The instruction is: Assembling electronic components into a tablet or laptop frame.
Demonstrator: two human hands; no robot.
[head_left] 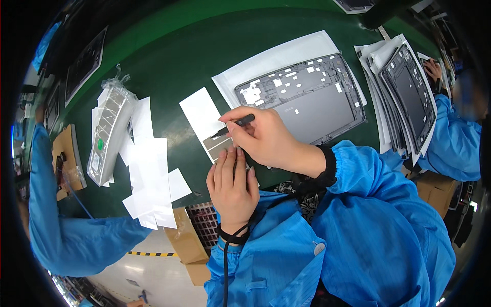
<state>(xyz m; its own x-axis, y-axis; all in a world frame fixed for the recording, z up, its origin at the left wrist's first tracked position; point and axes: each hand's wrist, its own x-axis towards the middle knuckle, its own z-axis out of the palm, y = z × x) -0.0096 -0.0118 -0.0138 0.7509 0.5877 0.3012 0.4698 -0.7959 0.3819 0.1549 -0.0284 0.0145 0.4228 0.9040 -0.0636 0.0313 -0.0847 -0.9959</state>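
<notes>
In my right hand (pixel 266 134) a slim black pointed tool (pixel 241 122) is pinched between thumb and fingers. Its tip rests over a white label sheet (pixel 197 108), at the grey strips (pixel 219 143) near the sheet's lower end. My left hand (pixel 232 187) lies flat on that lower end, fingers stretched out and holding nothing. A black band with a cord circles my left wrist. Just beyond my right hand lies a dark grey device frame (pixel 319 110), dotted with small white stickers, on a white foam sleeve (pixel 286 51).
Left on the green table (pixel 179 66) are a plastic-wrapped bundle of strips (pixel 110 135) and loose white sheets (pixel 149 174). A stack of device frames in sleeves (pixel 409 94) stands at right. Blue-sleeved people sit at left (pixel 66 230) and right (pixel 452 138). A cardboard box (pixel 186 235) is below.
</notes>
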